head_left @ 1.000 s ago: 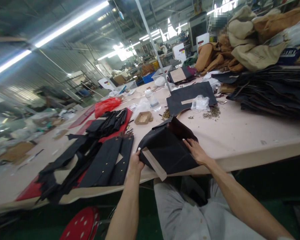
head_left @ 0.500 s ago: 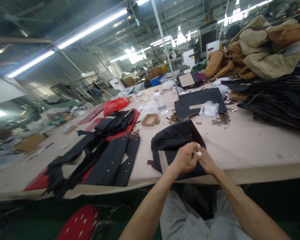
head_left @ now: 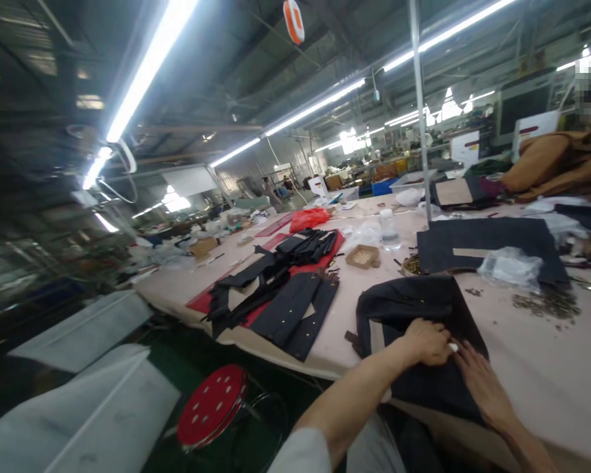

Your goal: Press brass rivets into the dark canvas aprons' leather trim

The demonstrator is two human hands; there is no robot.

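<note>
A dark fabric piece (head_left: 414, 309) with a pale strip lies on the pink table (head_left: 532, 355) right in front of me. My left hand (head_left: 426, 341) rests on it with its fingers curled and pinched together at the tips. My right hand (head_left: 480, 381) lies flat on the same piece, fingers stretched toward the left hand's fingertips. What the left fingers pinch is too small to make out.
Black cut pieces (head_left: 280, 295) lie on red sheets to the left. A small box (head_left: 363, 256), a water bottle (head_left: 388, 228), another dark panel (head_left: 487, 243), a plastic bag (head_left: 509, 268) and loose metal studs (head_left: 546, 303) sit beyond. A red stool (head_left: 211, 406) stands below the table edge.
The view swung left and up. My hands went from spread on the piece's edges to meeting at its middle, and now lie lower on the fabric.
</note>
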